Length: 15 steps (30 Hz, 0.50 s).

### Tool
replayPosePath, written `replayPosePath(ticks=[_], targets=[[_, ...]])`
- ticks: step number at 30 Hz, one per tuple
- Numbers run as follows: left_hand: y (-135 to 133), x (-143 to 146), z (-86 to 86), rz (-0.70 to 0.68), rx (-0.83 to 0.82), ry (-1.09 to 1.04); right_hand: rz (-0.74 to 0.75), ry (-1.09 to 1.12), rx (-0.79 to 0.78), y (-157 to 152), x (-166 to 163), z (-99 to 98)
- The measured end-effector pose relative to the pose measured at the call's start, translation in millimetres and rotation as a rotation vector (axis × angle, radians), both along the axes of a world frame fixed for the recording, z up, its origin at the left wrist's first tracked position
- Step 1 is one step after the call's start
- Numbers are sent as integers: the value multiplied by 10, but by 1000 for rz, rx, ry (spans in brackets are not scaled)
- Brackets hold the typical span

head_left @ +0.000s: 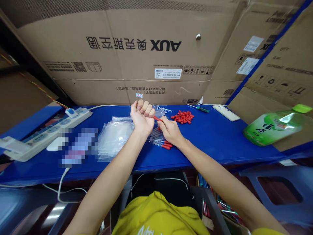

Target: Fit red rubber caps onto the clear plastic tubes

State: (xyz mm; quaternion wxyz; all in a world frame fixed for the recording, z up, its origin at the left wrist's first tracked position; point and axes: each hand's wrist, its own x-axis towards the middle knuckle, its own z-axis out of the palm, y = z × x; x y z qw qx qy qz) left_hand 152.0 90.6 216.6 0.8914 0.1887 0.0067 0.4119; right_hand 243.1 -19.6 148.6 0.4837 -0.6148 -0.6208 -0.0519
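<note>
Above the middle of the blue table my left hand (143, 116) is curled into a fist, palm side up. A red rubber bulb (157, 118) spans the gap between both hands, one end against the left fist. It looks like part of a dropper; any glass tube is hidden in that fist. My right hand (172, 130) pinches the bulb's other end between thumb and fingers. Beneath the hands lie several glass droppers (166, 146) with red bulbs, partly covered. Loose red rubber bulbs (183, 117) form a pile beyond the right hand. Clear zip bags (117, 135) are stacked left of the hands.
On the left are a power strip (51, 130), a white mouse-like object (57, 143) and a blurred phone (79, 147) with a cable. A screwdriver (201, 109), white case (226, 112) and green tea bottle (271, 127) are right. Cardboard (137, 62) walls the back.
</note>
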Motion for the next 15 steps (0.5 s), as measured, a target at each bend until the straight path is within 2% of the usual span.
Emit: replayPosePath(ticks=[6, 15], targets=[[-9, 4, 3, 4, -36, -12, -54, -116, 32, -8, -29, -6], [-28, 10, 7, -13, -25, -24, -60, -141, 90, -11, -43, 1]])
